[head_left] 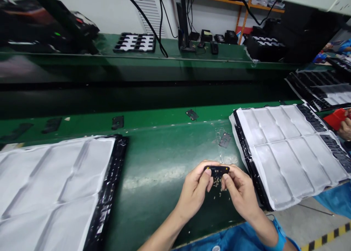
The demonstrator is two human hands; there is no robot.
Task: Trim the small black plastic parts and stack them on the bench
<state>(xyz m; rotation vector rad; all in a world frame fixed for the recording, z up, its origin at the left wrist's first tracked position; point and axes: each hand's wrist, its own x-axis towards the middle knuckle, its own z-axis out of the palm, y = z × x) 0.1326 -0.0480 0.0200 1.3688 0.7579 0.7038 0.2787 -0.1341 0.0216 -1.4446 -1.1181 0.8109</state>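
Note:
A small black plastic part [217,171] with yellow spots near its ends is held between my two hands, just above the green table. My left hand [195,187] pinches its left end, thumb on the near face. At the other end, the thumb and fingers of my right hand [239,187] are closed on it. Below the part lie many tiny beige pieces [216,181], partly hidden by my fingers. A flat dark plate-like part [225,140] rests on the table beyond my hands, and a similar part [192,114] lies farther back.
White-lined black trays are stacked to the right [274,134] and left [55,170]. More dark parts [117,122] lie along the green strip behind. Another person's hand [345,128] holds something red at the far right. Cables hang above the back shelf [170,48].

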